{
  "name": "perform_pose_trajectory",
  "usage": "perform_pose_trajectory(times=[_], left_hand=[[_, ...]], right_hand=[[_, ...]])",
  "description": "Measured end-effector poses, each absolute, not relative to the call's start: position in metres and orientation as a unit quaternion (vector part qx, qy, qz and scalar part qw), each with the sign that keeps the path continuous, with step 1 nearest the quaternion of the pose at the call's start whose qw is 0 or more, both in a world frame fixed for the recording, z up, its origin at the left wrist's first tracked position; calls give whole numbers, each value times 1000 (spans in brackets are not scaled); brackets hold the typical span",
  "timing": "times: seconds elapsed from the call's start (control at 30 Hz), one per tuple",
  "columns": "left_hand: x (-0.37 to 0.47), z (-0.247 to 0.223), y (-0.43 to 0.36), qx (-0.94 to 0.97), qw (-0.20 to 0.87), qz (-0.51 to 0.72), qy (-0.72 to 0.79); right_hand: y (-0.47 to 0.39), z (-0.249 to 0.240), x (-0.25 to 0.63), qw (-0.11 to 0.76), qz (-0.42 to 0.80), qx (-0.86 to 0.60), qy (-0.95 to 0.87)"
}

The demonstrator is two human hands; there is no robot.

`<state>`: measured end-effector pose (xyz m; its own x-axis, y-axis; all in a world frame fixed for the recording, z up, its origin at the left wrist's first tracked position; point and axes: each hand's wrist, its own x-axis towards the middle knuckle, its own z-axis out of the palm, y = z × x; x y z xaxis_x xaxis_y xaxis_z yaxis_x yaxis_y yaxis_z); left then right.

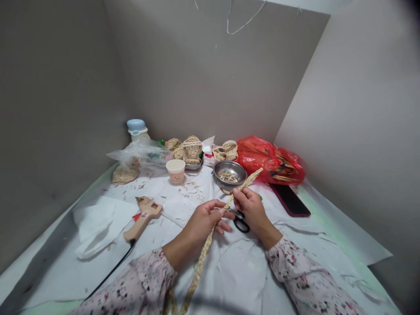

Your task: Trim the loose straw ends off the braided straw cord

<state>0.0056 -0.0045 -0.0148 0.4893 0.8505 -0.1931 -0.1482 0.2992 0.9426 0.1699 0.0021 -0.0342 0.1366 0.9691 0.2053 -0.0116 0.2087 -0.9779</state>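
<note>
A long braided straw strip [204, 253] runs slantwise from the table's near edge up toward the steel bowl. My left hand [208, 218] is closed on its middle, the thumb on top and the other fingers beneath. Higher up, my right hand [251, 208] pinches the same braid, and its far end sticks out past the fingers. Black-handled scissors [242, 225] lie on the paper between and below my hands, their blades partly hidden by my left fingers. Just beyond my right hand sits the steel bowl [230, 162] with straw scraps inside.
A beige glue gun [143, 221] with a cord lies at left. Behind stand a paper cup [176, 171], woven straw pieces [192, 148], a clear plastic bag [147, 153] and a blue-lidded bottle [136, 127]. At right are a red bag [257, 155] and a phone [291, 201].
</note>
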Motion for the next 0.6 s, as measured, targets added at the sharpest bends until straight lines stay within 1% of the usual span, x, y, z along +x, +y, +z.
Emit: perform_pose_trajectory(times=[0.2, 0.43, 0.6], left_hand=[[7, -15, -4, 466, 718, 354, 377], [8, -13, -8, 464, 729, 350, 362], [8, -14, -12, 443, 748, 351, 347]], right_hand=[[0, -32, 170, 525, 457, -469, -544], [2, -33, 166, 539, 386, -521, -538], [4, -35, 170, 542, 367, -534, -535]])
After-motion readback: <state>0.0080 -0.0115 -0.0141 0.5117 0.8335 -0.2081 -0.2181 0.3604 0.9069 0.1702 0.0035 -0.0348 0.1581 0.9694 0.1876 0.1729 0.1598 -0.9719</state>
